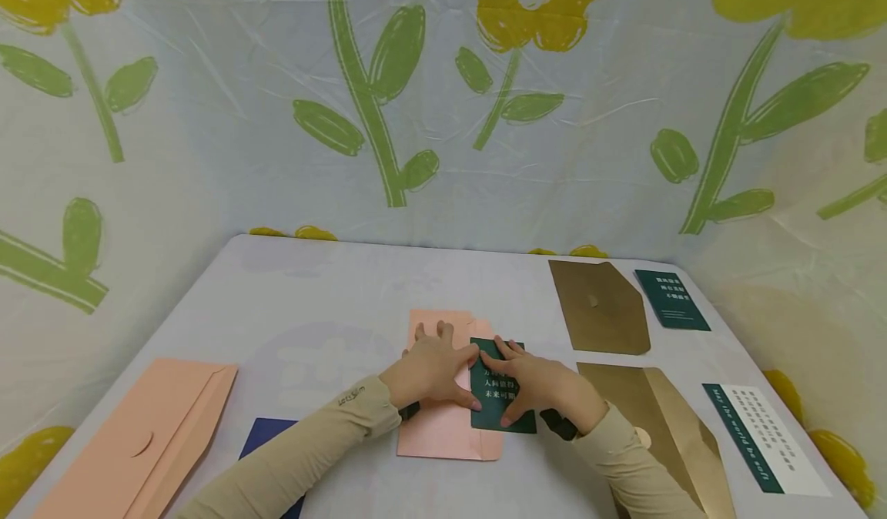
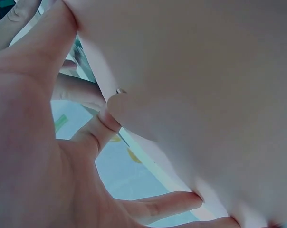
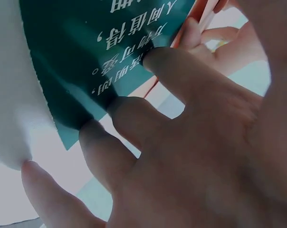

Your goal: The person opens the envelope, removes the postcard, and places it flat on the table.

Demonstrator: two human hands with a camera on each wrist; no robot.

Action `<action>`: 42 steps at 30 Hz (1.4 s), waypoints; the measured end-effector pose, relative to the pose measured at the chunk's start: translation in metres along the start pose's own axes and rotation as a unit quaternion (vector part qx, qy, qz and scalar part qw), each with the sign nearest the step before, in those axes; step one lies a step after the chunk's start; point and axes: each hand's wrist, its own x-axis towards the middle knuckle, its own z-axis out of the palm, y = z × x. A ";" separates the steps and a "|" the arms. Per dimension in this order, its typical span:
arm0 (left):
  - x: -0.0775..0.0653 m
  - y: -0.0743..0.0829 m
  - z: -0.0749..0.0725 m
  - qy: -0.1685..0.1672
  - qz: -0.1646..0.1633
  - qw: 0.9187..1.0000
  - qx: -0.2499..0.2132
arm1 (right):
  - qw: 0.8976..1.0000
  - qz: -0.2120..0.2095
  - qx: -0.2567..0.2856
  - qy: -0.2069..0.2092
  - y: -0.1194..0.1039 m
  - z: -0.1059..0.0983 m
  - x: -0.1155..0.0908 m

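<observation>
Near the middle of the table lies a pink envelope (image 1: 443,438), and a dark green card (image 1: 490,415) with white printed characters overlaps its right side. My left hand (image 1: 435,366) rests on the envelope with its fingers spread; its thumb reaches the card's left edge in the head view. Over the card is my right hand (image 1: 543,386), fingers spread and fingertips pressing on the printed face. The right wrist view shows several fingertips on the green card (image 3: 62,80), with the little finger on the white surface beside it. Pink paper (image 2: 196,95) fills much of the left wrist view.
A larger pink envelope (image 1: 132,434) lies at left, near a dark blue item (image 1: 266,433) partly under my left sleeve. At right are two brown envelopes (image 1: 599,311), another green card (image 1: 671,299) and a white-and-green card (image 1: 769,438). Flower-printed cloth (image 1: 443,219) surrounds the table.
</observation>
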 end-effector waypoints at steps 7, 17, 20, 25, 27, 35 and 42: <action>0.002 -0.002 0.002 0.002 -0.003 1.000 0.030 | 1.000 -0.005 -0.001 0.000 0.013 -0.001 -0.005; -0.003 -0.009 0.001 0.005 0.007 0.999 0.040 | 1.000 0.002 0.005 -0.006 0.022 -0.004 -0.011; -0.007 -0.015 0.000 0.010 0.008 1.000 0.025 | 1.000 0.013 0.002 -0.010 0.025 -0.004 -0.013; -0.010 -0.024 0.000 0.012 0.006 1.000 0.016 | 1.000 0.019 0.009 -0.014 0.032 -0.004 -0.017; -0.010 -0.026 0.000 0.012 0.009 1.000 0.014 | 1.000 0.015 0.012 -0.013 0.034 -0.004 -0.018; -0.008 -0.024 0.001 0.000 -0.001 0.998 0.065 | 0.999 0.007 0.038 -0.011 0.038 -0.004 -0.021; 0.001 -0.023 0.000 0.006 -0.011 0.996 0.084 | 0.999 0.007 0.052 -0.014 0.037 -0.006 -0.022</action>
